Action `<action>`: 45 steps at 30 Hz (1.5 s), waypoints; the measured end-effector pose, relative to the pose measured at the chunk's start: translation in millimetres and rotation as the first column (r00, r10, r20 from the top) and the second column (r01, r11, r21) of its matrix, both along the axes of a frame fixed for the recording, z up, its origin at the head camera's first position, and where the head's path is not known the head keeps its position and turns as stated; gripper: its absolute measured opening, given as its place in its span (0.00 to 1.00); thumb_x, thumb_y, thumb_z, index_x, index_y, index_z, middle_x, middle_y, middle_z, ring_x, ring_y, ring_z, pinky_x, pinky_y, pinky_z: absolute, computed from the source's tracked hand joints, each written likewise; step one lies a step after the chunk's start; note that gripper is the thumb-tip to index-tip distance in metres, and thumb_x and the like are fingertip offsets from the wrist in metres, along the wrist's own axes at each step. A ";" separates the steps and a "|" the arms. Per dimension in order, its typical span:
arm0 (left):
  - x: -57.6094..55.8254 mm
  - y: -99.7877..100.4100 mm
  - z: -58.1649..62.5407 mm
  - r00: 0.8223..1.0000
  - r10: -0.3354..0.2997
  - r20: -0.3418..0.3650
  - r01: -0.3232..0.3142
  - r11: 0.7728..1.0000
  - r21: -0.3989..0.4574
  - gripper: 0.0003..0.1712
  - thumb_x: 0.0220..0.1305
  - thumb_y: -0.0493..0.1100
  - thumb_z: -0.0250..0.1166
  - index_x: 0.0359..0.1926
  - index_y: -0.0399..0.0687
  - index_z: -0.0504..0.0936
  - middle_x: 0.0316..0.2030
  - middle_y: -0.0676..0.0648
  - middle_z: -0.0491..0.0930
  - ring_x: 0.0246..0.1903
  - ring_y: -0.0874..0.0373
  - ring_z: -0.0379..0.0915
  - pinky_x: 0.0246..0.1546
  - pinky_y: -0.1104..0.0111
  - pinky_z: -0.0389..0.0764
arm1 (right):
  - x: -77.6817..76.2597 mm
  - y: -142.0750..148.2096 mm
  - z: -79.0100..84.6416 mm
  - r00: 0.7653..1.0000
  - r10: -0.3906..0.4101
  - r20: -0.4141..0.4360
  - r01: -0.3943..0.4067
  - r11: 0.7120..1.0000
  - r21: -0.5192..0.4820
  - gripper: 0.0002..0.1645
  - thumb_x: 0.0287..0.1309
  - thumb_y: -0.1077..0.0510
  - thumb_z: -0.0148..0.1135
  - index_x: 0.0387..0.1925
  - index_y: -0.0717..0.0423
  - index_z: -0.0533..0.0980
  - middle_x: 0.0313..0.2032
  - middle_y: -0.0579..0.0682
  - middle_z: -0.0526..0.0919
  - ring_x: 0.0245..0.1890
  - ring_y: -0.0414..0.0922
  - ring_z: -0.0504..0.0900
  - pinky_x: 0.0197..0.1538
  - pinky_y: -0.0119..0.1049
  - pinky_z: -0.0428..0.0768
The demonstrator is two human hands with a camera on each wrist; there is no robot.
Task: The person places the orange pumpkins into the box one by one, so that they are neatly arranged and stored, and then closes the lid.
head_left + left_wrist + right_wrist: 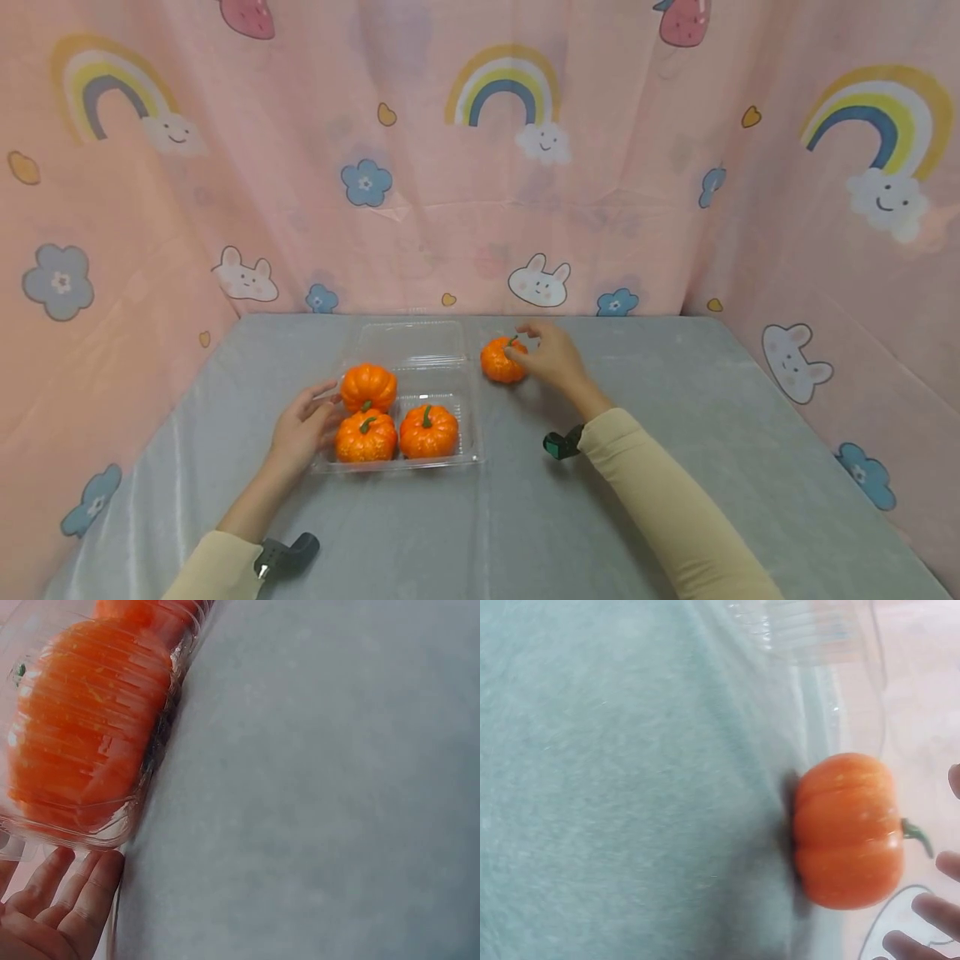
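A clear plastic clamshell box (471,454) lies opened on the table, holding three small orange pumpkins: one at the back left (368,387), one at the front left (366,437) and one at the front right (428,432). My left hand (302,425) is at the box's left side; in the left wrist view its loosely extended fingers (97,889) reach the box's edge. Another pumpkin (501,362) with a green stem stands on the table right of the box. My right hand (553,357) hovers over it, fingers spread; the right wrist view shows fingertips (930,906) apart from the pumpkin.
The box's clear lid (411,342) is folded back toward the rear of the table. Grey cloth covers the table (660,417). A pink patterned curtain (420,225) hangs behind and on both sides.
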State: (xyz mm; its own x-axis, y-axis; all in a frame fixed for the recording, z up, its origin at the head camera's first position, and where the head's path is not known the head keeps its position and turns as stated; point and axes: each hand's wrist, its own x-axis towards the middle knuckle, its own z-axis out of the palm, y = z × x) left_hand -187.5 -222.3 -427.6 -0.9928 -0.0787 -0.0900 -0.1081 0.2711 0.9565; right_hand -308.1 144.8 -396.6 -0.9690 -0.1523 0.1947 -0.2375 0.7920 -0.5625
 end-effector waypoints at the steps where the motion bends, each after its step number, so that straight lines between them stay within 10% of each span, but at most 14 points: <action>1: -0.1 -0.2 -0.4 1.000 0.000 0.000 0.000 1.000 0.001 0.27 0.76 0.46 0.44 0.72 0.49 0.58 0.67 0.35 0.65 0.61 0.41 0.70 0.47 0.66 0.83 | -0.4 0.2 -2.2 1.000 0.002 0.003 -0.002 1.000 -0.005 0.31 0.53 0.40 0.63 0.54 0.54 0.77 0.55 0.59 0.79 0.55 0.57 0.76 0.56 0.54 0.77; 45: -1.1 -1.8 -1.7 0.999 -0.008 -0.033 0.009 1.000 0.019 0.26 0.76 0.46 0.45 0.71 0.49 0.60 0.66 0.36 0.67 0.59 0.42 0.71 0.45 0.69 0.83 | 2.5 -2.1 -27.2 0.989 -0.003 0.151 0.035 0.977 -0.210 0.34 0.54 0.48 0.67 0.59 0.59 0.71 0.56 0.64 0.77 0.55 0.58 0.77 0.53 0.49 0.80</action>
State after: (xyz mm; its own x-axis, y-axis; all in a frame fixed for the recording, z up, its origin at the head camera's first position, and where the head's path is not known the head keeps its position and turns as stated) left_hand -188.5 -224.2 -429.3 -0.9959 -0.0691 -0.0583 -0.0740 0.2533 0.9646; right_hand -305.6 142.7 -423.8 -0.9918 -0.1046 0.0737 -0.1244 0.6547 -0.7456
